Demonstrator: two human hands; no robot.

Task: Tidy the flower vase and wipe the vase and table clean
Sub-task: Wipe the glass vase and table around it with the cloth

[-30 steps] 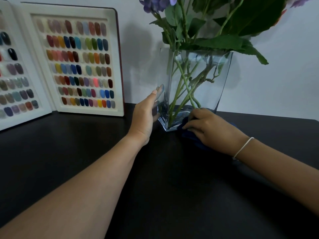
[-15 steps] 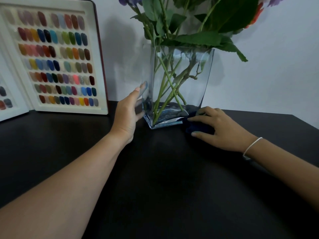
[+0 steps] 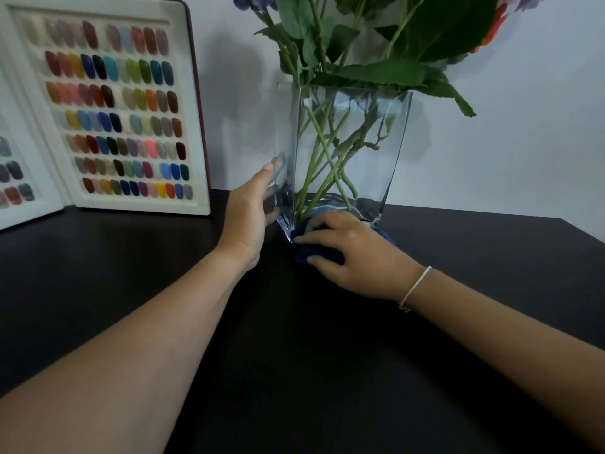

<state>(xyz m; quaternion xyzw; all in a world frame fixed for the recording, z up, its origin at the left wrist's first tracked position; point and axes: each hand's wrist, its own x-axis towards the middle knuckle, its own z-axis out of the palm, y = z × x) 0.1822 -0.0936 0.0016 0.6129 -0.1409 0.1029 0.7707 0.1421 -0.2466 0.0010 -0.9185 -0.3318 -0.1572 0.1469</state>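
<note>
A clear square glass vase stands on the black table against the wall, with green stems and leaves and purple flowers in it. My left hand lies flat against the vase's left side, fingers straight and partly behind the glass. My right hand presses a dark blue cloth against the vase's front bottom corner and the table. Most of the cloth is hidden under the hand.
An open white display book of coloured nail samples stands at the back left against the wall. The table's right edge runs close behind my right forearm.
My right hand with the cloth has slid left along the vase's base, from its right corner to its front left corner. The left hand stays on the vase's side.
</note>
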